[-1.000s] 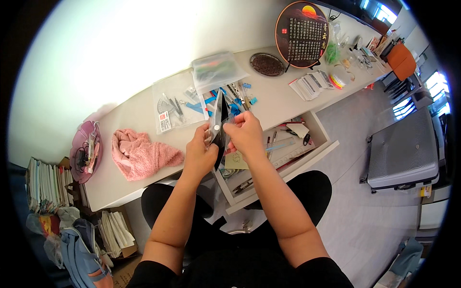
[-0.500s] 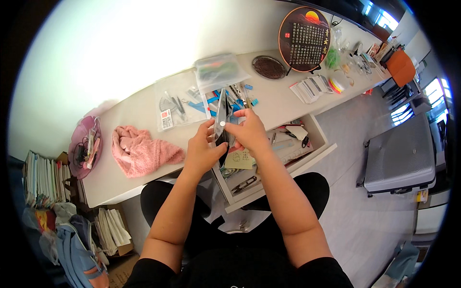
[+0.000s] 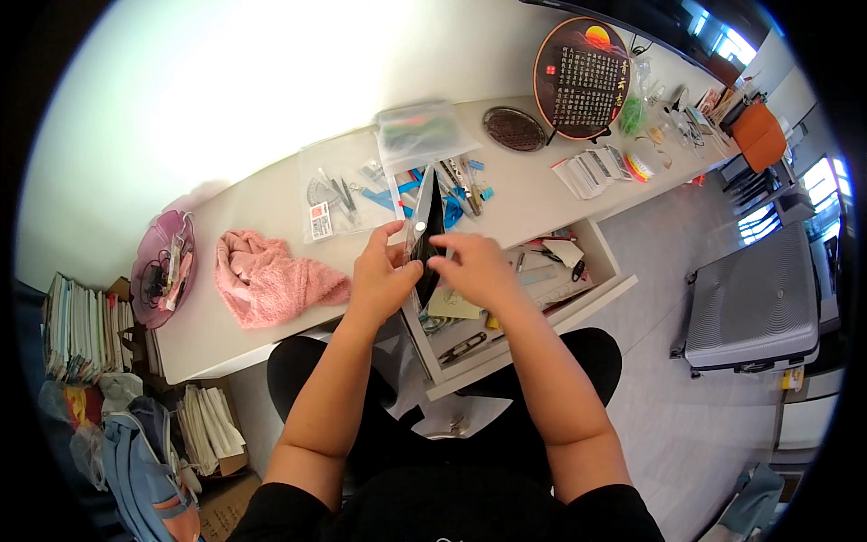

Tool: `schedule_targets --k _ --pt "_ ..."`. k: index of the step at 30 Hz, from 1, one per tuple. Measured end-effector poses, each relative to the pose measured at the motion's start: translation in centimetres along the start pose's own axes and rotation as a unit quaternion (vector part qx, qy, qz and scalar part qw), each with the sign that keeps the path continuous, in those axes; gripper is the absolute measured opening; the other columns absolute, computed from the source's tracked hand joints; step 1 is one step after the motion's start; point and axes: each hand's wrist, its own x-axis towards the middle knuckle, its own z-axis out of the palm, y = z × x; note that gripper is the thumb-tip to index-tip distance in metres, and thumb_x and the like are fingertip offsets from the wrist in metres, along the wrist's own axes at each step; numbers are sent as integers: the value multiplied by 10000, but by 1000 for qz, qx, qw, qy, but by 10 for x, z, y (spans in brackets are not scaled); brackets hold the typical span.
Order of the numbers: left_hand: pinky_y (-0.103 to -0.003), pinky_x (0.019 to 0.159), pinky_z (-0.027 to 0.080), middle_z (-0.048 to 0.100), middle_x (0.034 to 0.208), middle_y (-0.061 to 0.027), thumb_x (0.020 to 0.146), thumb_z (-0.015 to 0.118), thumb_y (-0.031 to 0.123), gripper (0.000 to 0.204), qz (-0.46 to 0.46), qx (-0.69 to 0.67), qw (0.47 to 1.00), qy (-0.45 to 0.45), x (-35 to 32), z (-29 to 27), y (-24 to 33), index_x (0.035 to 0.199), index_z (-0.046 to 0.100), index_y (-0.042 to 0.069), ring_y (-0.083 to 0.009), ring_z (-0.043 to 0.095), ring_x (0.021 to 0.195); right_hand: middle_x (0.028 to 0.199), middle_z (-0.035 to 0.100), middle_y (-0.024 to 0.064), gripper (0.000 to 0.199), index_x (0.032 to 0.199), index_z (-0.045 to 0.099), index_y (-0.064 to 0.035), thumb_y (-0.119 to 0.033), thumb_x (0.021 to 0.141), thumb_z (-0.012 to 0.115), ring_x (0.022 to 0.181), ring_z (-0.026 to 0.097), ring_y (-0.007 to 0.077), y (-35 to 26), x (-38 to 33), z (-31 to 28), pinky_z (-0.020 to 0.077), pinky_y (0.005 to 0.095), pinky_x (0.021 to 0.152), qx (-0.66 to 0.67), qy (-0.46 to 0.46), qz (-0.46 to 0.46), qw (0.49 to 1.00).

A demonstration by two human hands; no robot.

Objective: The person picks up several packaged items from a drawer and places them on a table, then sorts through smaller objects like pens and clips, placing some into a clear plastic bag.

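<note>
A slim grey-and-black pouch (image 3: 423, 217) with a round snap button stands upright between my hands, its dark inner side showing along the right. My left hand (image 3: 384, 275) is closed on its lower left side, thumb in front. At its right edge is my right hand (image 3: 474, 271), thumb and index finger bent against the dark side; its other fingers are partly hidden. Behind the pouch lie pens (image 3: 459, 181) and blue rulers (image 3: 406, 188). Below my hands, an open drawer (image 3: 542, 321) holds a yellowish paper (image 3: 454, 305), a utility knife (image 3: 463, 347) and small items.
A clear bag (image 3: 316, 185) with a protractor and a zip bag (image 3: 420, 135) lie on the desk. Left are a pink cloth (image 3: 271, 280) and a purple bowl (image 3: 149, 262). Cards (image 3: 591, 172), an oval tray (image 3: 513, 129) and a round plaque (image 3: 581, 81) stand right; a grey suitcase (image 3: 754, 294) is on the floor.
The right hand has shifted down from the snap button to the pouch's right edge. The pouch's dark inner side shows more widely. The left hand keeps its hold.
</note>
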Motion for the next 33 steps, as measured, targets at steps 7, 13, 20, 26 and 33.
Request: schedule_targets --k 7,13,20,26,33 --pt "-278 733 483 668 949 -163 691 610 66 592 6 22 1000 17 1 0 -4 1247 423 -16 -160 622 784 572 547 6 198 984 601 -27 -98 799 597 499 443 63 -41 13 -21 363 246 486 194 178 27 964" --pt "-265 700 477 670 865 -139 701 593 51 560 -2 106 994 12 -2 -1 3 1234 432 -5 -138 608 748 565 547 83 138 921 524 -35 -82 792 542 498 512 191 -19 14 18 393 336 508 111 176 29 978" --pt "-261 675 468 664 826 -120 710 574 26 510 4 27 999 24 0 -1 -2 1204 452 -2 -130 587 709 675 605 151 167 958 484 -78 -121 803 528 674 595 366 -23 8 10 447 470 629 5 121 64 991" --pt "-253 647 465 664 887 -133 723 583 2 537 -5 15 1000 12 2 -2 -4 1237 427 0 -125 603 753 651 616 140 170 923 560 -83 -231 839 555 676 617 339 -26 10 14 468 439 632 -99 67 49 992" --pt "-205 532 430 642 971 -125 730 562 -66 585 -55 -93 994 -17 0 -4 11 1283 386 6 -89 572 702 741 647 129 148 856 622 -112 -245 845 557 716 623 345 -13 13 19 479 448 635 -4 57 15 998"
